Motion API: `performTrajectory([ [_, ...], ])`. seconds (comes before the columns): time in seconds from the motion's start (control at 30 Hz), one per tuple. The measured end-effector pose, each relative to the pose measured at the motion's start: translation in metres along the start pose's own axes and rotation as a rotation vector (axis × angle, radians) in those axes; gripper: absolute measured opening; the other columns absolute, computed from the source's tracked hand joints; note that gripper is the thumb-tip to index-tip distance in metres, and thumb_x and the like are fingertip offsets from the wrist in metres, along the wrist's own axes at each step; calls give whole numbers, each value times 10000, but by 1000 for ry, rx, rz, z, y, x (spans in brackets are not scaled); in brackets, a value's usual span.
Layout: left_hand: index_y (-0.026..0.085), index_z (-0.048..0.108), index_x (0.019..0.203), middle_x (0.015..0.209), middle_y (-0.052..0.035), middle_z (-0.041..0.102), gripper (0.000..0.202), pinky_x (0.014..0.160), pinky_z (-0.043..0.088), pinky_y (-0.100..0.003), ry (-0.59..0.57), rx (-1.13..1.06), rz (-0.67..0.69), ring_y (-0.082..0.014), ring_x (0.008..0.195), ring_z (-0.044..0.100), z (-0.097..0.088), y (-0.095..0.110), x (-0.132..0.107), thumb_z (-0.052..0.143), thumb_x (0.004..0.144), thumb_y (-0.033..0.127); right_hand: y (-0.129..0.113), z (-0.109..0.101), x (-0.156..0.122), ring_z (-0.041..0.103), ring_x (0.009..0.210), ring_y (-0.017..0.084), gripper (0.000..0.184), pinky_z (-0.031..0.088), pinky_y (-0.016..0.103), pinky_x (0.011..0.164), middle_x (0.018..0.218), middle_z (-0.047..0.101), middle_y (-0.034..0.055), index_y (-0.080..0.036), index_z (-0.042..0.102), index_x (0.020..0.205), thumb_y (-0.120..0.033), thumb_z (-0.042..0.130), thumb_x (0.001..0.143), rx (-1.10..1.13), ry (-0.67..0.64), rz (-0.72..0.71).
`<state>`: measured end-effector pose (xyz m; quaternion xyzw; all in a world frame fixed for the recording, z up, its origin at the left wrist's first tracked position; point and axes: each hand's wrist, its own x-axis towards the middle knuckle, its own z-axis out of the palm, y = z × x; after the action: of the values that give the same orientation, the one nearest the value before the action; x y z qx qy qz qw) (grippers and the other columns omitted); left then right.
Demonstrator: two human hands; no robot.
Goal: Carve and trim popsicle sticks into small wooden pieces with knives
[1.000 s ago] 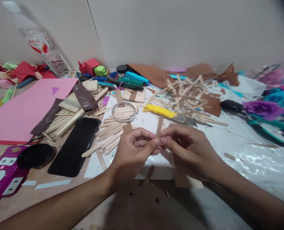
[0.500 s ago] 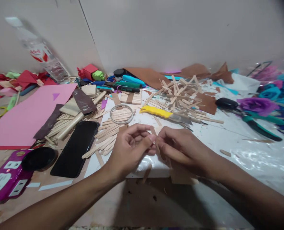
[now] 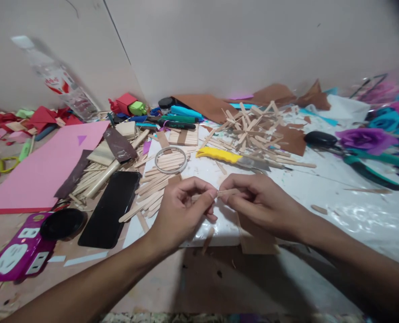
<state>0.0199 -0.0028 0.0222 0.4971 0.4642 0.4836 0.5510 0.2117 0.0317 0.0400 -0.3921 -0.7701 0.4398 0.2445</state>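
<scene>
Between my two hands is a short wooden craft stick, lying about level. My left hand pinches its left end between thumb and forefinger. At its other end the fingers of my right hand are closed round it and hide part of it. Below my right hand lies a flat brown sandpaper-like piece at the front edge of the white board. A loose stick piece rests beside it. Just beyond my hands lies a yellow utility knife, blade pointing right.
Left of my hands are loose craft sticks, a tape ring, a black phone and a purple power strip. A stick pile stands behind the knife. Pliers lie at right; a plastic bottle leans against the wall.
The craft stick has turned from a steep slant to nearly level between my hands. My right fingers have shifted slightly, and the whole view has moved a little.
</scene>
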Motion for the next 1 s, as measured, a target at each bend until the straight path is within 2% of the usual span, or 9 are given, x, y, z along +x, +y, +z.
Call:
performTrajectory([
  [0.17, 156, 696, 878, 681, 25, 669, 194, 470, 538, -158, -17, 56, -33, -90, 490, 659, -1, -4, -1, 808, 845, 311, 2, 1, 1, 392, 545, 82, 153, 283, 211, 491, 598, 523, -56, -158, 715, 843, -205, 594, 924, -15, 6, -25],
  [0.27, 152, 674, 874, 662, 30, 648, 198, 457, 522, -157, -37, 72, -62, -87, 473, 643, -2, -6, -2, 786, 859, 315, 4, 1, 0, 376, 526, 75, 147, 268, 214, 478, 582, 506, -64, -161, 717, 839, -220, 612, 923, -31, 16, -64],
  [0.47, 155, 634, 882, 556, 57, 573, 174, 397, 424, -125, -88, 59, -86, -55, 405, 534, -4, -7, -2, 711, 921, 306, 4, -3, 0, 432, 560, 80, 188, 315, 214, 512, 638, 579, -39, -154, 721, 852, -223, 571, 942, -115, 20, -108],
  [0.67, 163, 636, 911, 585, 51, 569, 178, 428, 416, -145, -157, 4, -105, -52, 426, 512, -7, -11, 0, 704, 942, 325, 4, -7, 0, 451, 577, 71, 165, 324, 205, 540, 646, 589, -46, -149, 700, 840, -157, 558, 923, -134, 13, -182],
  [0.87, 180, 628, 945, 580, 63, 525, 234, 412, 349, -150, -205, -16, -138, -44, 417, 439, -9, -14, 0, 686, 965, 405, 5, -5, 0, 437, 579, 78, 158, 320, 211, 538, 645, 574, -47, -149, 691, 843, -156, 545, 905, -108, -6, -134],
  [1.0, 182, 636, 933, 617, 58, 521, 202, 437, 343, -145, -180, 37, -95, -44, 473, 446, -9, -15, -1, 677, 974, 376, 6, -4, 1, 421, 579, 86, 162, 315, 221, 539, 636, 553, -46, -153, 685, 828, -164, 538, 895, -103, -8, -109],
])
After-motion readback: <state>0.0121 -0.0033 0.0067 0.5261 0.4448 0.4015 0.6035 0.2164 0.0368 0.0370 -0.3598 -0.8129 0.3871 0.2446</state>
